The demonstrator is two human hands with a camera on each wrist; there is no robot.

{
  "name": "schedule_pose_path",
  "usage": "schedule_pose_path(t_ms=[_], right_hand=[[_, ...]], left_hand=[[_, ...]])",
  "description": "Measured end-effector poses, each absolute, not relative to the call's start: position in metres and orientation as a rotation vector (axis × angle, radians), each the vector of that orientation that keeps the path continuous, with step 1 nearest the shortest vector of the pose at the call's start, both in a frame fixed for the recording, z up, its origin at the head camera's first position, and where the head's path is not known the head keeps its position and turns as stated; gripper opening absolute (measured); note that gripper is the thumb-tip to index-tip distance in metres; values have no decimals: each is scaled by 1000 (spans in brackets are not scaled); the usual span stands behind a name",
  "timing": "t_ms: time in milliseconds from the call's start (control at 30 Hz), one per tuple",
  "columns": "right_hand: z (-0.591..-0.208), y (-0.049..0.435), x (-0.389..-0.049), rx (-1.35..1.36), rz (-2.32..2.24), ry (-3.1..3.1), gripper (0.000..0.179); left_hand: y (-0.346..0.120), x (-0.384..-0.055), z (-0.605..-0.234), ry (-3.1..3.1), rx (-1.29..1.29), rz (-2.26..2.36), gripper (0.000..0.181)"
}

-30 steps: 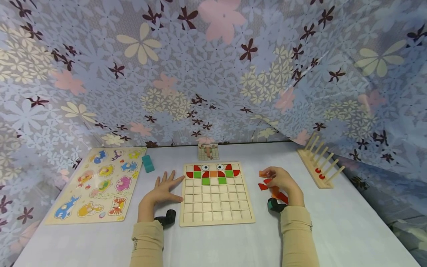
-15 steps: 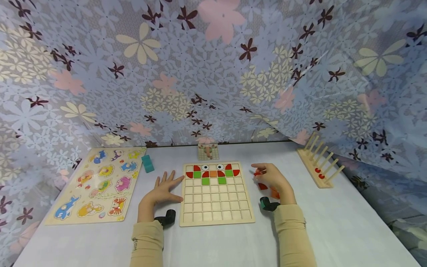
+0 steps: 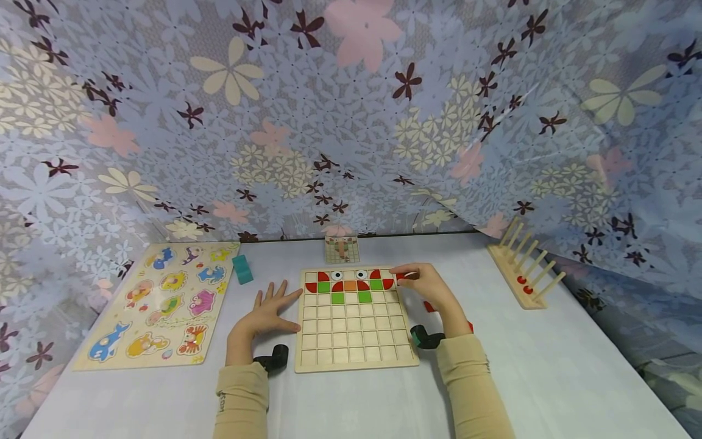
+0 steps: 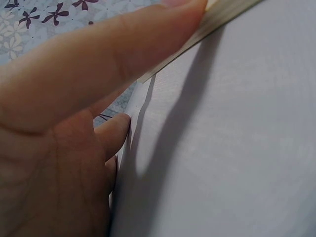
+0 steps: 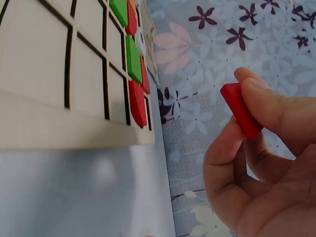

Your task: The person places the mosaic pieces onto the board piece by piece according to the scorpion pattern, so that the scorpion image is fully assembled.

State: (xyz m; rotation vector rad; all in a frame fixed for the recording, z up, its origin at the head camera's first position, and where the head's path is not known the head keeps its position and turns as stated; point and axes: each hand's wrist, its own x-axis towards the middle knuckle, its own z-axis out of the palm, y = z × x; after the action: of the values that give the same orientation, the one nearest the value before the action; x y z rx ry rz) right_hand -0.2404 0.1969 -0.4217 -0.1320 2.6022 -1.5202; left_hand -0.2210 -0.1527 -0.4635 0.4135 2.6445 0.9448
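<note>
A wooden grid board [image 3: 356, 338] lies mid-table; red quarter-round, green and orange pieces and two eye pieces [image 3: 361, 275] fill part of its far rows. My left hand [image 3: 269, 312] is spread flat at the board's left side, its thumb [image 4: 123, 44] and index finger against the edge. Above the board's far right corner, my right hand [image 3: 430, 289] pinches a red block [image 5: 242, 111] between thumb and fingers, clear of the board in the right wrist view. Loose red pieces [image 3: 429, 306] lie on the table by the right wrist, partly hidden by the hand and arm.
Behind the board stands a small pattern card [image 3: 342, 250]. To the left are an animal puzzle board [image 3: 178, 311] and a teal block [image 3: 242, 269]. A wooden peg stand [image 3: 501, 256] with red beads [image 3: 524, 285] sits at the right, before a flowered cloth backdrop [image 3: 351, 152].
My right hand has picked up the red block from the loose pieces and moved left with it to the board's far right corner. The left hand has stayed still.
</note>
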Motion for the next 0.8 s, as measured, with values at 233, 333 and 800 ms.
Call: schedule_pose_path(t_ms=[233, 333, 800], right_hand=[[-421, 189, -238, -160, -1579, 2560, 23], [-422, 184, -237, -195, -1652, 2491, 20], [-433, 161, -238, -266, -1400, 2492, 12]], left_hand=[[-153, -221, -464, 2646, 416, 947, 89], [-153, -221, -464, 2645, 416, 945, 89], [-153, -221, -463, 2643, 409, 946, 89]])
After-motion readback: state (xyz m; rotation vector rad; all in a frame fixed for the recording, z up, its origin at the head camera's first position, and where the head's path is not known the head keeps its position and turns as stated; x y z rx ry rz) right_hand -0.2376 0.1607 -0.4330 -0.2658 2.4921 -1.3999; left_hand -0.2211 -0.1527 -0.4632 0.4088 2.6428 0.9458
